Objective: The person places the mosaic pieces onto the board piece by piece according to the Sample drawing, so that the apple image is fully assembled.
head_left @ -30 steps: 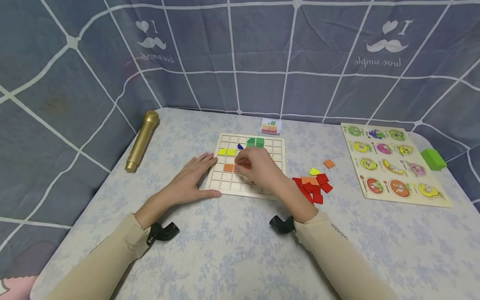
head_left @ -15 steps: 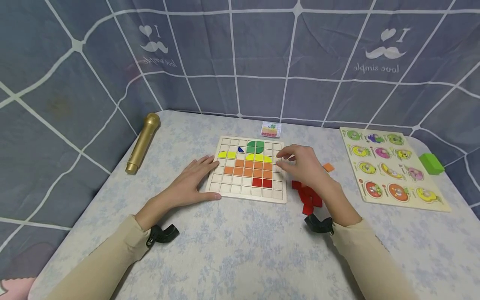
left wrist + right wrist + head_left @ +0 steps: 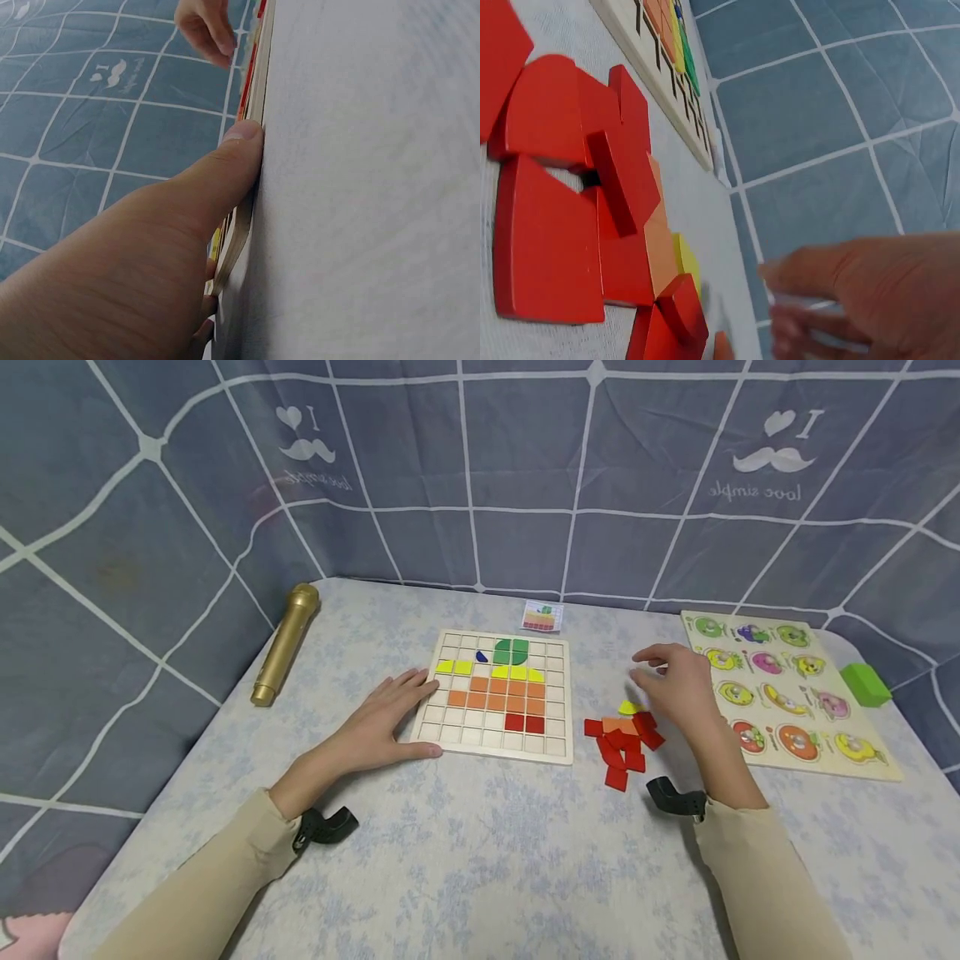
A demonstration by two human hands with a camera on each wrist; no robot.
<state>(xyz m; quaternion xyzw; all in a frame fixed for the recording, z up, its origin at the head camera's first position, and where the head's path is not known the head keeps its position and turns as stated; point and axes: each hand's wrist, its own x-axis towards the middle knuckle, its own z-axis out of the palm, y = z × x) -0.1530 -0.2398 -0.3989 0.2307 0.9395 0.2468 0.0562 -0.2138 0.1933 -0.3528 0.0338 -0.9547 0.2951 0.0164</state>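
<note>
A wooden grid board (image 3: 491, 739) lies mid-table, with green, blue, yellow, orange and red tiles set in its squares. My left hand (image 3: 386, 720) rests at its left side, fingers extended. In the left wrist view the left thumb (image 3: 232, 154) lies against the board's edge. My right hand (image 3: 678, 689) hovers right of the board, beyond a pile of loose red tiles (image 3: 622, 743). Its thumb and forefinger are apart, with nothing seen between them. A yellow tile (image 3: 628, 707) lies by the pile. In the right wrist view, part of an orange tile (image 3: 724, 346) shows on the table near the hand.
Behind the board lies a small pattern card (image 3: 542, 617). A wooden fruit puzzle board (image 3: 813, 764) and a green block (image 3: 866, 684) are at the right. A gold microphone (image 3: 285, 647) lies at the left. A grid-patterned curtain (image 3: 525, 460) hangs behind the table.
My right hand has lifted off the board and travelled right, past the red pile, uncovering the orange and red tiles on the board. The left hand stays put.
</note>
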